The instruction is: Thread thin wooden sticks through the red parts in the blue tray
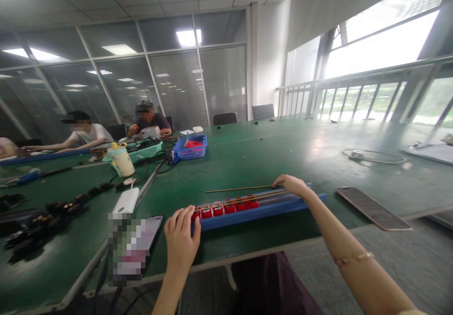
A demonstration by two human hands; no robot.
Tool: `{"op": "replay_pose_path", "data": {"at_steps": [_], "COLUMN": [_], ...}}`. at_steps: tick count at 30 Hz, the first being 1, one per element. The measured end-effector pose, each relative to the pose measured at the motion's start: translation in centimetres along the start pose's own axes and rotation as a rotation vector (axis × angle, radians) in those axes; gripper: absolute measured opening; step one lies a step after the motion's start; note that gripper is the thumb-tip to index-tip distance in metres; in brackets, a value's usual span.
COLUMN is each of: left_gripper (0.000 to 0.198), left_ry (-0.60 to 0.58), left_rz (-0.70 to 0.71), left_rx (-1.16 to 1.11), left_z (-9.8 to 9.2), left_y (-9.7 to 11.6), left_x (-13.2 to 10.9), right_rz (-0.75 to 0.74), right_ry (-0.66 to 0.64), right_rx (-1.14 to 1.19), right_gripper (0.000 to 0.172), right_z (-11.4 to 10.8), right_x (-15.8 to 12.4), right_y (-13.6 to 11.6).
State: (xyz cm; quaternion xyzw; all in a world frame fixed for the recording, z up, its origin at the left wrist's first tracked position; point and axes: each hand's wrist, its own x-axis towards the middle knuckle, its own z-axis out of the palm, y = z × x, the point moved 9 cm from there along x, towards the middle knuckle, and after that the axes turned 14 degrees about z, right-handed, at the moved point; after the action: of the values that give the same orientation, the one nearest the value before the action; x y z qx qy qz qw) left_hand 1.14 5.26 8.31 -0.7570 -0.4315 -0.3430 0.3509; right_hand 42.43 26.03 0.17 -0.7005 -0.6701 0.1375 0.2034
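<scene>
A long, narrow blue tray lies on the green table in front of me. Several red pieces sit in a row in its left half, and thin brown strips run lengthwise over them. My left hand is closed round the tray's left end, thumb on the near side. Reaching over the right part of the tray, my right hand has its bent fingertips at the right end of a thin brown stick. That stick lies along the tray's far side; the fingers partly hide its end.
Left of the tray are a phone and a white power bank. Another phone lies at right, with a coiled cable behind. Farther off stand a blue basket, a green basket and a cup. Co-workers sit at far left.
</scene>
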Motion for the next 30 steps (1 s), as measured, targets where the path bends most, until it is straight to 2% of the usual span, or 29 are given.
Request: {"op": "replay_pose_path", "data": {"at_steps": [5, 10, 12, 14, 17, 19, 30], "left_gripper": [0.03, 0.029, 0.029, 0.029, 0.028, 0.029, 0.03], "left_ry": [0.008, 0.01, 0.011, 0.012, 0.007, 0.004, -0.018], "left_rz": [-0.01, -0.013, -0.014, -0.015, -0.013, -0.01, -0.005], "left_rx": [-0.02, -0.042, -0.043, -0.039, -0.034, -0.031, -0.005], "left_z": [0.1, 0.2, 0.2, 0.2, 0.1, 0.1, 0.1], "left_y": [-0.1, -0.2, -0.2, -0.2, -0.1, -0.1, -0.1], "left_x": [0.0, 0.0, 0.0, -0.1, -0.1, -0.2, -0.3], "right_rz": [0.019, -0.107, -0.126, -0.13, -0.111, -0.099, -0.087], "right_ry": [0.008, 0.085, 0.035, -0.098, -0.294, -0.36, -0.368], "right_rx": [0.058, 0.5, 0.655, 0.735, 0.747, 0.739, 0.641], "right_gripper": [0.041, 0.034, 0.04, 0.047, 0.047, 0.044, 0.041], "right_z": [-0.5, -3.6, -4.3, -4.1, -3.0, -2.6, -2.7], "right_x": [-0.1, -1.7, -2.7, -3.6, -4.7, -5.1, -5.3], "right_y": [-0.3, -2.1, -2.8, -3.6, -4.5, -4.7, -4.8]}}
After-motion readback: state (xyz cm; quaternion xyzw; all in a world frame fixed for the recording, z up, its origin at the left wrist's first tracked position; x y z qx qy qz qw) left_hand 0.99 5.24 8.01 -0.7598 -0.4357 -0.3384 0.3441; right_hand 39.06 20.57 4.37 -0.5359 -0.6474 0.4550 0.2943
